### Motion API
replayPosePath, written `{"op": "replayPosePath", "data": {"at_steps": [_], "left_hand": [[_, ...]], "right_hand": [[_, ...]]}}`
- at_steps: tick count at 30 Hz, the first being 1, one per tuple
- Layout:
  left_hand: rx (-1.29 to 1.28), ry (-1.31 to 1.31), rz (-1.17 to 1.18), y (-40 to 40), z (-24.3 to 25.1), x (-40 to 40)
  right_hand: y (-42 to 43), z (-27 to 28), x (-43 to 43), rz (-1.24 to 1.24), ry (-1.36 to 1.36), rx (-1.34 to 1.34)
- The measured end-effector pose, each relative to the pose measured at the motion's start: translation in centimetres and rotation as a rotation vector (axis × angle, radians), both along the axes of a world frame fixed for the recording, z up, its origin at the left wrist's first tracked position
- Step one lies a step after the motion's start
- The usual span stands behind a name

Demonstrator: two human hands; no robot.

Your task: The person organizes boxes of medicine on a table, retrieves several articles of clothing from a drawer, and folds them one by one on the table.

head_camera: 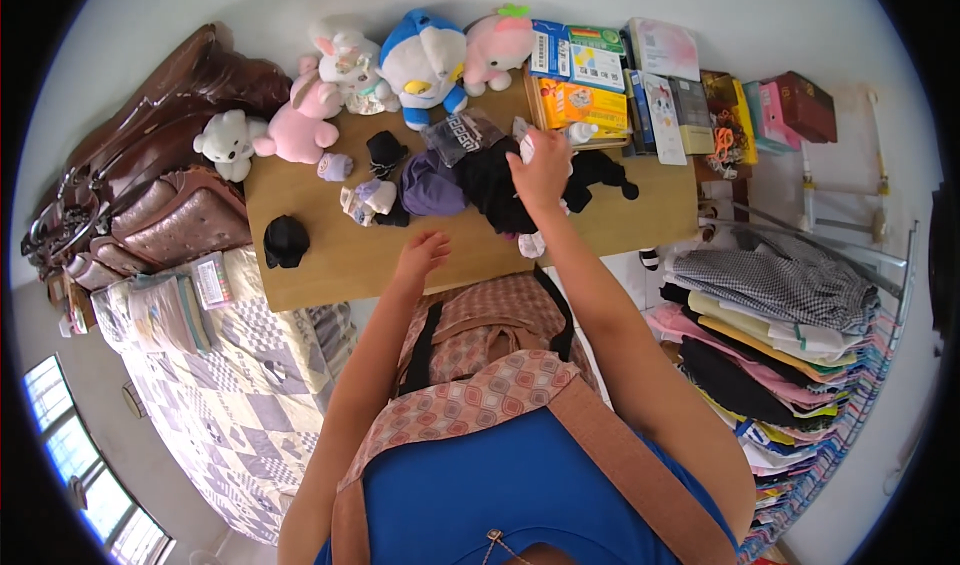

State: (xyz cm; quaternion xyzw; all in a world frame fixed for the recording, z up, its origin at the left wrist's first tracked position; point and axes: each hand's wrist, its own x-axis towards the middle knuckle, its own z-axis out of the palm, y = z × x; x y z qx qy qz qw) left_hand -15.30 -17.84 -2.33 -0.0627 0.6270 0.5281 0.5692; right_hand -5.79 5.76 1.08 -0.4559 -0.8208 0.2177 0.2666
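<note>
My right hand is over a heap of black cloth, its thumb and fingers around a small white item, seemingly cloth; the hand hides part of it. Over the front part of the wooden table is my left hand, fingers loosely bent and holding nothing. Left of the black heap lie a bunched purple cloth, rolled light socks and a black bundle. A dark plastic bag with a white pattern rests behind them. Right of my right hand is more black cloth.
Plush toys line the table's back edge. Boxes and a white bottle stand at back right. Another black bundle sits at left. A bed is to my left, a rack of hung clothes to my right.
</note>
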Motion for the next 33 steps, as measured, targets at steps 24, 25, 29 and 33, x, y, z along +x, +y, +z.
{"op": "replayPosePath", "data": {"at_steps": [24, 25, 29, 33], "left_hand": [[0.607, 0.262, 0.323, 2.4, 14.2, -8.4], [0.598, 0.3, 0.32, 1.8, 14.4, -8.8], [0.609, 0.113, 0.428, -0.1, 16.1, -10.0], [0.625, -0.083, 0.445, -2.2, 15.8, -11.4]], "right_hand": [[-1.6, 9.1, -3.4, 0.205, 0.912, -1.109], [-2.2, 9.0, -3.9, 0.217, 0.908, -1.111], [-4.2, 9.2, -5.5, 0.227, 0.912, -1.131], [-4.1, 6.0, -3.4, 0.018, 0.479, -0.561]]}}
